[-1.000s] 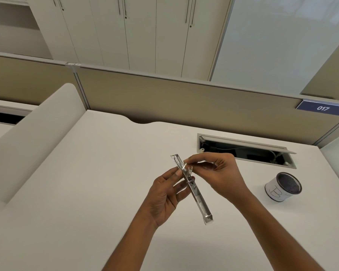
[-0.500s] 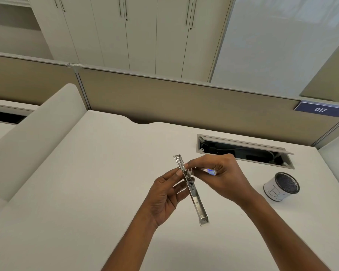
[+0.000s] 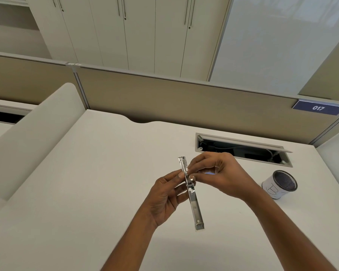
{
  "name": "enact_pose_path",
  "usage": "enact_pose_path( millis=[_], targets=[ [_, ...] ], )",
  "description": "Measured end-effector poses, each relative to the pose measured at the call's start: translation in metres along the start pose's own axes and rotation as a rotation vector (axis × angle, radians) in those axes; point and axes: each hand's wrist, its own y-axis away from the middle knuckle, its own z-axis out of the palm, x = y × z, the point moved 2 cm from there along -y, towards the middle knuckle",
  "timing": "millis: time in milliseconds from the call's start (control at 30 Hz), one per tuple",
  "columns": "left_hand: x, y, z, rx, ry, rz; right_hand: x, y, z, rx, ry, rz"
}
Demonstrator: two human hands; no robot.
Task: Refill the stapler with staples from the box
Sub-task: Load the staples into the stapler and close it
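A slim silver metal stapler (image 3: 195,206), swung fully open into one long strip, is held in the air above the white desk (image 3: 86,192). My left hand (image 3: 164,196) grips it at the hinge from the left side. My right hand (image 3: 219,177) pinches the upper half near the hinge with thumb and fingertips. A small blue-white thing (image 3: 208,173) shows inside the right hand's curl; I cannot tell what it is. No staple box shows in the head view.
A white cylindrical cup with a dark mesh top (image 3: 280,184) lies tilted on the desk at the right. Behind the hands is an open cable hatch (image 3: 241,148) in the desk. A beige partition (image 3: 164,102) bounds the back; a white side panel (image 3: 33,137) rises at left.
Both hands keep their hold on the open stapler. The stapler has turned slightly more upright, its lower end drawing left. The right fingertips have shifted a little along the upper half.
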Motion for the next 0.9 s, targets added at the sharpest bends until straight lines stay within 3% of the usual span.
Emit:
enact_pose_path(
  millis=[267,900],
  targets=[
    [-0.0038,-0.0001,0.0001,0.026,0.028,-0.002,0.0077,-0.0025,-0.0040,-0.048,-0.129,0.153],
    [-0.0104,0.0003,0.0000,0.034,0.037,-0.010,0.0093,0.0036,-0.0043,-0.058,-0.072,0.146]
  ],
)
